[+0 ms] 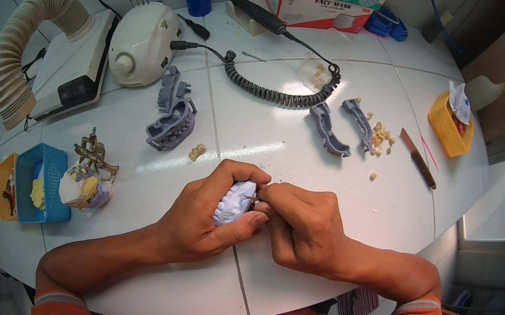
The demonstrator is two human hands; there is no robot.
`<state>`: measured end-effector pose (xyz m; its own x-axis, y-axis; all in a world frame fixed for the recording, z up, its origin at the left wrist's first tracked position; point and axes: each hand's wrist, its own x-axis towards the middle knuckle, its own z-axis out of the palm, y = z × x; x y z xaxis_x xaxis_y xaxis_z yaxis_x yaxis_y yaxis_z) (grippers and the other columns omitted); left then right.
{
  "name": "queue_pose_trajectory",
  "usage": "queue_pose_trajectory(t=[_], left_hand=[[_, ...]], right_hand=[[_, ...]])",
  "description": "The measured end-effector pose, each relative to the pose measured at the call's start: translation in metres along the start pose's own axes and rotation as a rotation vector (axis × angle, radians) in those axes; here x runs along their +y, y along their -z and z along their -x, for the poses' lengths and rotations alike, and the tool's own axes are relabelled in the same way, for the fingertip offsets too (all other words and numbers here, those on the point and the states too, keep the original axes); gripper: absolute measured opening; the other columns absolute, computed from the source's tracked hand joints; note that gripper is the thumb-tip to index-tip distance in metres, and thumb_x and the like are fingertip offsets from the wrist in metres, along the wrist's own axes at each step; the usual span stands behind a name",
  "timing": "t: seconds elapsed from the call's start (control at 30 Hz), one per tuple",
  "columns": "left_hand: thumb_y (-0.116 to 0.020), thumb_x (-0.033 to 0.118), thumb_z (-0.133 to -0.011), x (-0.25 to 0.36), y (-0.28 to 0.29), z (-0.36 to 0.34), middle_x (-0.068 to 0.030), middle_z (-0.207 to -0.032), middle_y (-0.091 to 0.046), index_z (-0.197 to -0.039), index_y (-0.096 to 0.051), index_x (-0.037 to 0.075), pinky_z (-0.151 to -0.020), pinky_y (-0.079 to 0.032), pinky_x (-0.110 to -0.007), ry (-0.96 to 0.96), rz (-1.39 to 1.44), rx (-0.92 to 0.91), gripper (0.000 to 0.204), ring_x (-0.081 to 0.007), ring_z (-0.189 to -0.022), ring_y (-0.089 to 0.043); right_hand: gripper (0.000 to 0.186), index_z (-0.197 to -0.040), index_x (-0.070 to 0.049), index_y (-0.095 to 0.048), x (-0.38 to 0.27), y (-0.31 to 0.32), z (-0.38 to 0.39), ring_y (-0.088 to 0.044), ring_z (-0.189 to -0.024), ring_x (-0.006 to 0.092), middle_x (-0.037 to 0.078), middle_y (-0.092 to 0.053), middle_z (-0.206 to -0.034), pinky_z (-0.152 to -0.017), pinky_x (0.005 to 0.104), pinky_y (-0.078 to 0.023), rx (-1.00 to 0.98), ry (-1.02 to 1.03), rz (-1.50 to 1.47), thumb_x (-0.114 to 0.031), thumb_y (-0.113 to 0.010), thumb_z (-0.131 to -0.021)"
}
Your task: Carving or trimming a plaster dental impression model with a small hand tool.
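My left hand is wrapped around a pale bluish-white plaster dental cast, its row of teeth toward the palm. Against the cast's right side, my right hand pinches a thin tool. Only a short dark bit of that tool shows; the fingers cover the rest, so its kind cannot be told. Fine shavings lie on the table just beyond the hands. Farther off at the left are grey dental arch models and a small cluster of yellowish teeth.
Right of centre lie two grey arch pieces, loose teeth and a wooden-handled knife. A corded handpiece rests at the back. Leftward stand a control box, ribbed hose, brass articulator and blue basket.
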<state>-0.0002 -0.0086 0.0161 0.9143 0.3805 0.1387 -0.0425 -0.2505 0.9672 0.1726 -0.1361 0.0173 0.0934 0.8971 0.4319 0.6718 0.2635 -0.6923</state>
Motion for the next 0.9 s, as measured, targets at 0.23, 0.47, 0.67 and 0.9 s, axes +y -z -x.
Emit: queue_pose_trajectory(t=[0.23, 0.47, 0.67, 0.9], left_hand=[[-0.072, 0.016, -0.100, 0.000, 0.002, 0.000, -0.0103, -0.100, -0.070, -0.134, -0.051, 0.000, -0.079, -0.056, -0.030, -0.009, -0.016, -0.021, 0.043, -0.0160, -0.089, -0.070], [-0.072, 0.015, -0.100, 0.000, 0.002, 0.000, -0.0110, -0.102, -0.071, -0.135, -0.050, 0.000, -0.079, -0.056, -0.031, -0.017, -0.022, -0.033, 0.044, -0.0172, -0.089, -0.070], [-0.072, 0.021, -0.101, -0.001, 0.002, -0.002, -0.0074, -0.097, -0.068, -0.136, -0.048, -0.003, -0.073, -0.053, -0.026, -0.061, -0.062, -0.034, 0.048, -0.0107, -0.082, -0.066], [-0.073, 0.021, -0.100, 0.002, 0.001, -0.002, -0.0070, -0.098, -0.067, -0.136, -0.048, -0.003, -0.072, -0.053, -0.027, -0.050, -0.066, -0.048, 0.050, -0.0098, -0.079, -0.065]], right_hand=[[0.013, -0.091, -0.003, -0.064, 0.002, 0.000, 0.000, -0.065, -0.054, 0.0252, 0.007, -0.067, -0.073, -0.047, 0.0353, -0.049, -0.009, 0.015, 0.011, 0.002, -0.067, -0.080], [0.014, -0.093, -0.003, -0.064, 0.001, 0.002, 0.001, -0.066, -0.054, 0.0251, 0.007, -0.067, -0.073, -0.048, 0.0351, -0.050, -0.016, 0.025, 0.011, 0.001, -0.068, -0.081], [0.014, -0.095, -0.003, -0.065, -0.001, 0.003, 0.001, -0.066, -0.055, 0.0260, 0.007, -0.068, -0.075, -0.048, 0.0361, -0.050, -0.022, 0.019, 0.014, 0.000, -0.069, -0.081], [0.015, -0.095, -0.004, -0.065, -0.002, 0.009, 0.002, -0.065, -0.055, 0.0260, 0.007, -0.067, -0.075, -0.047, 0.0373, -0.050, -0.072, 0.020, 0.059, -0.001, -0.069, -0.081]])
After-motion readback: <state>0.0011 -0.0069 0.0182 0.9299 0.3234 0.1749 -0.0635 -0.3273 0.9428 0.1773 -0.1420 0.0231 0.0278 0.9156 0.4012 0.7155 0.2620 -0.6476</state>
